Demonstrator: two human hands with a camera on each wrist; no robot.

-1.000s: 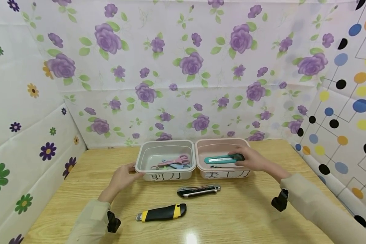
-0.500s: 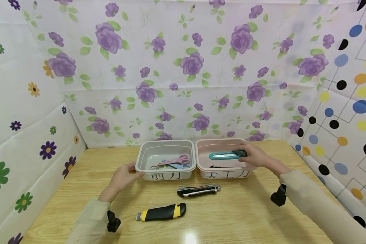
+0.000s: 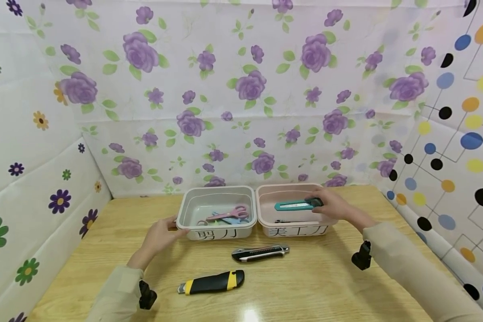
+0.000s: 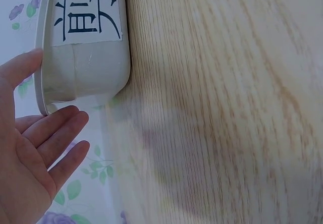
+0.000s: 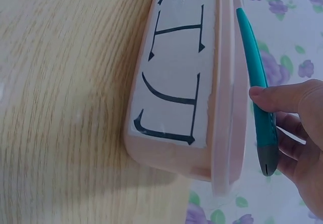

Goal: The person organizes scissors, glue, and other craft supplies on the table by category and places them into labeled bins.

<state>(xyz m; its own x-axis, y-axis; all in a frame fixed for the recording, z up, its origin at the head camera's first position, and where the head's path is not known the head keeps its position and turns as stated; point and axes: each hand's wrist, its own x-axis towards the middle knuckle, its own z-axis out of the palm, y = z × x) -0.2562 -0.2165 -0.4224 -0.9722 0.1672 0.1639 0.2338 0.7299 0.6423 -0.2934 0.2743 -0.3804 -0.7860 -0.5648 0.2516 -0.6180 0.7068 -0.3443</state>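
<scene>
My right hand point(image 3: 335, 206) grips a teal utility knife point(image 3: 294, 205) by its dark end, thumb on one side and fingers on the other. The knife lies level over the pink bin point(image 3: 270, 197), beside its rim in the right wrist view. A small dark item point(image 3: 282, 221) shows inside that bin. My left hand point(image 3: 161, 237) is at the near left corner of the grey bin point(image 3: 193, 201). Its thumb touches the rim, and the other fingers stretch out loosely by the corner in the left wrist view. Pink scissors point(image 3: 235, 212) and blue scissors point(image 3: 231, 220) lie in the grey bin.
On the wooden table point(image 3: 306, 277), a black and silver utility knife point(image 3: 260, 253) lies before the bins. Nearer is a black and yellow utility knife point(image 3: 211, 283). Both bins carry black character labels. A flowered sheet point(image 3: 225, 147) hangs behind them.
My right hand has carried the teal knife slightly right and farther back over the pink bin. The left hand stays at the grey bin, and the two table knives lie still.
</scene>
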